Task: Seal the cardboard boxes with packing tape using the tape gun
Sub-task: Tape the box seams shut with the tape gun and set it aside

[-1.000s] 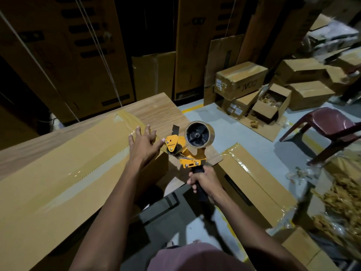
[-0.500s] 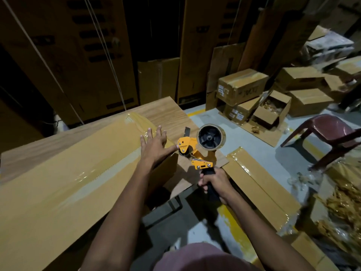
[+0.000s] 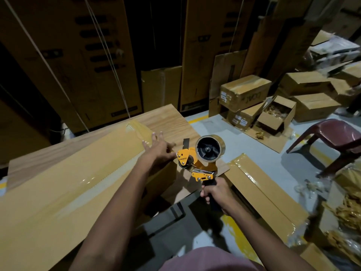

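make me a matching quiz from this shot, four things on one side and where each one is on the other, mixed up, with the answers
Things:
1. tape gun
2. long box
3. chair
4. left hand

Places:
A. on the floor at the right
B. resting on the far end of the long box
C. held by its handle in the right hand
D. lying on the wooden table

Pairs: 1-C, 2-D, 3-A, 4-B

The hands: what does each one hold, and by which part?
Right hand grips the tape gun by its black handle. Left hand holds nothing; it rests open on the long box.
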A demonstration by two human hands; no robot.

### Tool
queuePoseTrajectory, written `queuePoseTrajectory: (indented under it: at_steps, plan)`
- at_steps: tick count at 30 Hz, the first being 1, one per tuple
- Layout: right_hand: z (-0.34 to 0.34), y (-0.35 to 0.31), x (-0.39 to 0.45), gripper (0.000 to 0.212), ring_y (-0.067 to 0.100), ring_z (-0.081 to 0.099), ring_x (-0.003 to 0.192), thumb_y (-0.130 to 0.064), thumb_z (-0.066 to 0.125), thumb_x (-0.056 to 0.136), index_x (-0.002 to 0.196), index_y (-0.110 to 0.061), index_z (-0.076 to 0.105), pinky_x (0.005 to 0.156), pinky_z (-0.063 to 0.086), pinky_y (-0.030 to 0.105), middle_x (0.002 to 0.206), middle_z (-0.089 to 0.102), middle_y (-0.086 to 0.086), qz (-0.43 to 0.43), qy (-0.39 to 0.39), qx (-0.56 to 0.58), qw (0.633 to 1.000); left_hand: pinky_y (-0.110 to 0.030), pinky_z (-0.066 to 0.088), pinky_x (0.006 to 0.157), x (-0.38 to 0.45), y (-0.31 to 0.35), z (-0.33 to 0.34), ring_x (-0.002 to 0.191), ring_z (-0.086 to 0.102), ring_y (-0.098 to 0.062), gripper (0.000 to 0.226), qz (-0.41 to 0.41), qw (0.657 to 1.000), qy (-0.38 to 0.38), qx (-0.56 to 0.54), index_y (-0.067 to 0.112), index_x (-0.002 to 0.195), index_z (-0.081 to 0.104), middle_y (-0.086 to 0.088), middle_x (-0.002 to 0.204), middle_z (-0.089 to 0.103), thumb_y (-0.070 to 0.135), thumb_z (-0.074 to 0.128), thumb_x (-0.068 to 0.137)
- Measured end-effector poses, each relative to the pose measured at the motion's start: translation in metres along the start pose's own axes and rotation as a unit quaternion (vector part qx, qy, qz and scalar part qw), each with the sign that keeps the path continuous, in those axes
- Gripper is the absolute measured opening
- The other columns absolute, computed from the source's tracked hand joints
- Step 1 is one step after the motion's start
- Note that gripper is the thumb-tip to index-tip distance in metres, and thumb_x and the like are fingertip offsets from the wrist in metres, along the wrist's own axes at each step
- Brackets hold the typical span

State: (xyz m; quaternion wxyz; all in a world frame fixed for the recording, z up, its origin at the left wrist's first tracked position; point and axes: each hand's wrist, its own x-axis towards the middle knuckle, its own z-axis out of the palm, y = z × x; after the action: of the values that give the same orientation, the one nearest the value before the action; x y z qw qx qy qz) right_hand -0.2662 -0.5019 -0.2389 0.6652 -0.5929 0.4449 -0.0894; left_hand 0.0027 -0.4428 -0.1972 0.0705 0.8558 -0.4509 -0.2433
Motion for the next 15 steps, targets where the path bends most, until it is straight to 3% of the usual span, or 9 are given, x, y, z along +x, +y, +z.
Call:
queuePoseTrajectory:
  at_steps: [2,4,6,8,9,10,11,13,15]
  plan:
    - [-0.001,0.004,0.001,0.018,0.019,0.05,0.045,0.016,0.06,0.077,0.088,0.002,0.058,0.045,0.04,0.026,0.068,0.068,0.016,-0.004,0.003,-0.008,1.0,-0.073,-0.018,0.112,0.014,0.011,-0.013,0.152,-0.023,-0.037,0.066,-0.011,0.996,-0.083,0.036,0.024,0.154,0.042,-0.012,0.168,-0.017,0.044,0.063,0.095]
    - [-0.001,0.005,0.002,0.016,0.019,0.05,0.044,0.016,0.061,0.078,0.087,0.003,0.058,0.044,0.04,0.026,0.066,0.068,0.016,-0.01,0.01,-0.02,1.0,-0.07,-0.009,0.117,0.021,0.027,-0.026,0.155,-0.015,-0.034,0.066,-0.052,0.984,-0.159,0.064,0.015,0.152,0.041,-0.015,0.169,-0.005,0.029,0.061,0.091]
    - [-0.003,0.003,0.004,0.016,0.019,0.05,0.045,0.016,0.062,0.08,0.087,0.003,0.058,0.044,0.041,0.027,0.065,0.068,0.014,-0.013,0.011,-0.026,1.0,-0.066,0.011,0.121,0.016,0.044,-0.04,0.149,0.026,-0.036,0.045,-0.07,0.97,-0.214,0.09,0.01,0.136,0.057,-0.021,0.157,0.037,0.019,0.052,0.092]
    - [-0.004,0.004,0.006,0.016,0.019,0.052,0.045,0.015,0.064,0.08,0.087,0.003,0.058,0.046,0.042,0.028,0.064,0.068,0.012,-0.012,0.004,-0.035,0.999,-0.066,0.03,0.115,0.008,0.06,-0.049,0.116,0.057,-0.04,0.031,-0.056,0.96,-0.248,0.119,0.009,0.123,0.065,-0.025,0.133,0.06,0.015,0.048,0.097]
    - [-0.005,0.003,0.006,0.015,0.019,0.052,0.045,0.015,0.064,0.08,0.087,0.003,0.058,0.046,0.043,0.028,0.065,0.068,0.012,-0.011,0.002,-0.042,0.999,-0.061,0.042,0.108,0.006,0.065,-0.052,0.108,0.062,-0.043,0.033,-0.045,0.958,-0.255,0.121,0.008,0.127,0.062,-0.026,0.126,0.063,0.013,0.045,0.099]
    - [-0.006,0.003,0.006,0.015,0.018,0.053,0.046,0.014,0.065,0.08,0.09,0.004,0.059,0.046,0.044,0.028,0.066,0.069,0.012,-0.008,0.0,-0.046,0.999,-0.05,0.055,0.093,0.002,0.07,-0.055,0.097,0.065,-0.038,0.034,-0.038,0.957,-0.261,0.121,0.006,0.129,0.06,-0.023,0.113,0.066,0.011,0.042,0.101]
    - [-0.007,0.003,0.006,0.017,0.018,0.054,0.046,0.013,0.065,0.08,0.093,0.005,0.059,0.046,0.045,0.028,0.067,0.07,0.012,-0.003,-0.001,-0.049,0.999,-0.036,0.057,0.071,0.0,0.073,-0.057,0.081,0.062,-0.029,0.036,-0.041,0.957,-0.267,0.11,0.005,0.134,0.057,-0.016,0.097,0.063,0.009,0.039,0.103]
    - [-0.009,0.001,0.005,0.02,0.017,0.054,0.045,0.013,0.066,0.079,0.097,0.007,0.06,0.046,0.045,0.028,0.066,0.069,0.011,-0.003,-0.002,-0.049,0.999,-0.02,0.045,0.041,-0.003,0.077,-0.062,0.068,0.047,-0.017,0.033,-0.048,0.956,-0.271,0.096,0.006,0.132,0.053,-0.004,0.086,0.051,0.006,0.036,0.104]
    - [-0.01,0.0,0.005,0.019,0.016,0.054,0.043,0.014,0.066,0.079,0.095,0.005,0.061,0.046,0.045,0.027,0.064,0.069,0.01,-0.011,-0.002,-0.059,0.998,-0.013,0.035,0.031,-0.006,0.08,-0.064,0.065,0.043,-0.015,0.024,-0.045,0.955,-0.274,0.106,0.012,0.12,0.051,-0.004,0.083,0.047,0.005,0.035,0.104]
